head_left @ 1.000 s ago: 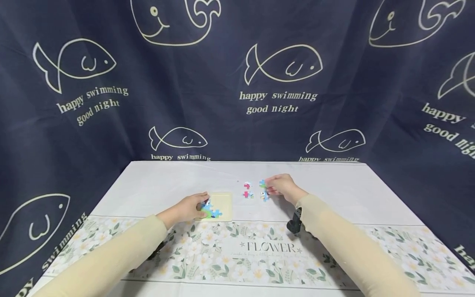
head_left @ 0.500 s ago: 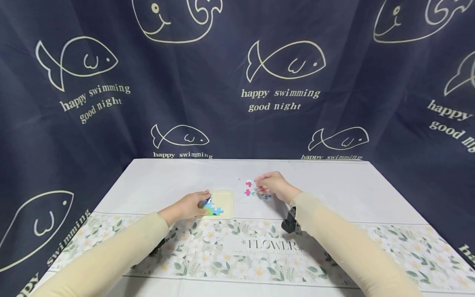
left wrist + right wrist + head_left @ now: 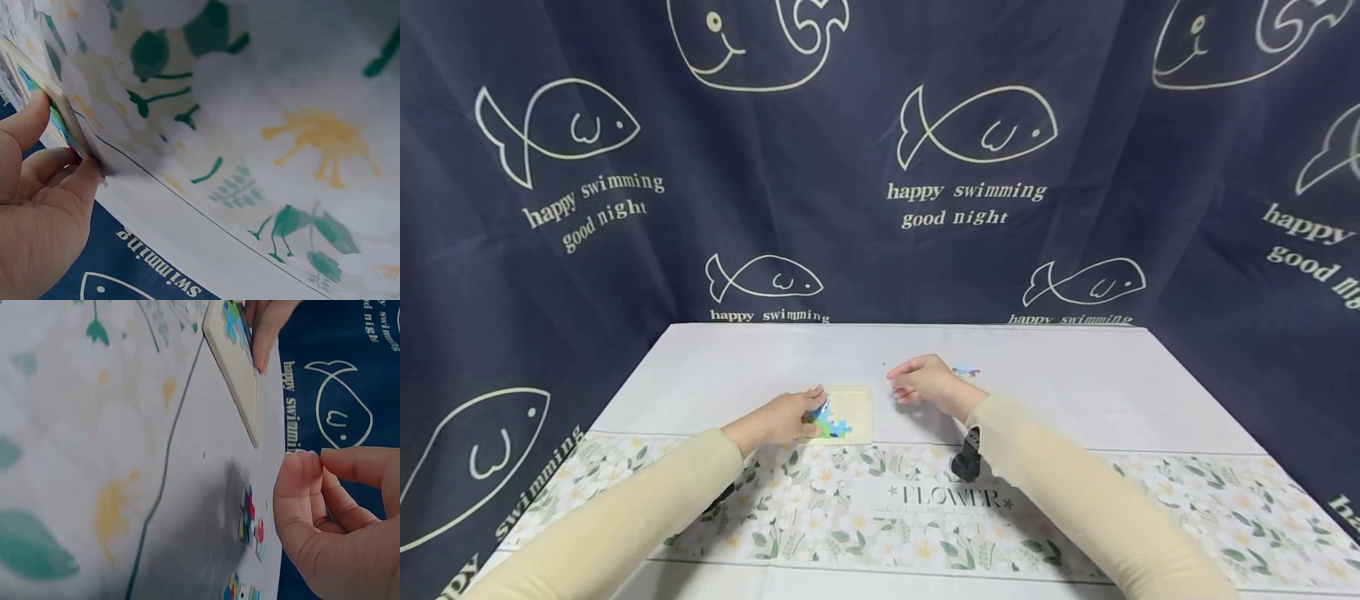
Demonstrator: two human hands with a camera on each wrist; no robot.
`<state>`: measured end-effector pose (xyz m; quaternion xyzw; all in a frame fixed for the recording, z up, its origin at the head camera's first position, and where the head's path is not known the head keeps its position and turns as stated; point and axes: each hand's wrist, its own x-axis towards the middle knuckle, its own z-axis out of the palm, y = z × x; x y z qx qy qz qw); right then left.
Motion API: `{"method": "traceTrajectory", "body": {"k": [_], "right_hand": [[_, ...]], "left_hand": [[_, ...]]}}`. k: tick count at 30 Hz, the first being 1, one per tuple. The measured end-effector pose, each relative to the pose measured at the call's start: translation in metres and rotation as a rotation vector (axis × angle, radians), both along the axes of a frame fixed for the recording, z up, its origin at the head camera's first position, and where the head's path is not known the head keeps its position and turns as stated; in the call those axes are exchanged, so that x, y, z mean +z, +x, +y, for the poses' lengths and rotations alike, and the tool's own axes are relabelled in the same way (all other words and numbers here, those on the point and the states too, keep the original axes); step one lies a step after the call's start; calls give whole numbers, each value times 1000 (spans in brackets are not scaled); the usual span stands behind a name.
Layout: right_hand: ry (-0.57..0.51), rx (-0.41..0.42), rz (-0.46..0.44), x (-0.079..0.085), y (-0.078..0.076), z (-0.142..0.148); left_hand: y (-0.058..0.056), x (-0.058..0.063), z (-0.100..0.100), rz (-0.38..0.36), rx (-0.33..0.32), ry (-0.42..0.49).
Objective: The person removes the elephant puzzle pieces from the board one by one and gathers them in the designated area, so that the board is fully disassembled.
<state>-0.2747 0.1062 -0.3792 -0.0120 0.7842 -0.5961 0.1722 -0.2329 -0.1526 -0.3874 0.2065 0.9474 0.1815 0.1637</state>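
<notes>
My left hand (image 3: pixel 781 415) grips the left side of a pale puzzle board (image 3: pixel 854 402), its thumb over the top face. Blue and green jigsaw pieces (image 3: pixel 839 428) lie in the board's left part, partly under that hand. My right hand (image 3: pixel 927 383) hovers just right of the board, fingers loosely curled and nothing visible between them. In the right wrist view, loose jigsaw pieces with red (image 3: pixel 249 512) lie on the table below its fingertips, and a blue-and-yellow piece (image 3: pixel 232 589) is nearer the lower edge. Behind the right hand in the head view lies another blue-and-red piece (image 3: pixel 967 371).
The white table (image 3: pixel 1075 383) carries a flowered band printed with "FLOWER" (image 3: pixel 951 497) along its front. A dark blue curtain (image 3: pixel 850 167) with fish drawings stands behind it and at both sides.
My right hand has moved left over the loose pieces toward the board, uncovering a piece behind it and covering the red ones. My left hand stays on the board.
</notes>
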Motion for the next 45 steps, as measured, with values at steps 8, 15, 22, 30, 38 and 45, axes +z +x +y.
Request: {"method": "traceTrajectory", "body": {"k": [8,15,22,30,38,45], "right_hand": [[-41,55,-26,-3,5,-15],[-34,116,-31,-3,13,-32],[-20,81,-2,-5,17,-47],[92,171,20,-7,23,-57],[240,148,83,-8,28,-72],[302,183,106,-12,31,-73]], "left_hand": [[-1,-4,-1,34,32,56],[-2,-6,-1,34,43,85],[-3,-4,1,44,41,82],[-5,-3,-1,37,36,94],[-4,-2,-5,31,30,110],[1,-4,-4,13,35,124]]}}
